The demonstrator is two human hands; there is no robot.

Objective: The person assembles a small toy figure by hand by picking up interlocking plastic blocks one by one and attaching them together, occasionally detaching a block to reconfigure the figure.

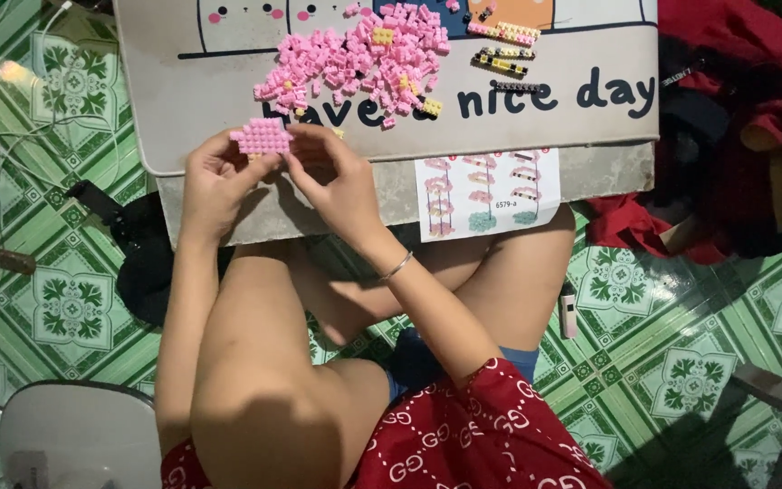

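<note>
We hold a small flat pink slab of joined toy bricks (pixel 262 136) between both hands, just above the near edge of the low pale table with cartoon faces printed on its top (pixel 183 118); our left hand (pixel 214 177) has its grip closed on the slab's left and near side, and our right hand (pixel 332 172) pinches its right end with fingertips, a thin silver bracelet (pixel 397 266) on that wrist.

As we judge it, the build is at an early stage; the slab is only a small piece, a few rows of studs across, while a large loose heap of tiny pink bricks with a few yellow ones (pixel 364 59) lies unsorted on the table just beyond our hands; further right sit short assembled strips in pink, yellow and black (pixel 504 50), which look like finished sub-parts set aside.

A printed paper instruction sheet showing several pink tree-like stages (pixel 486 192) lies at the table's near edge, right of our hands; much of what it pictures appears not yet made. Red cloth (pixel 744 127) is bundled on the green patterned tile floor (pixel 681 344) at right.
</note>
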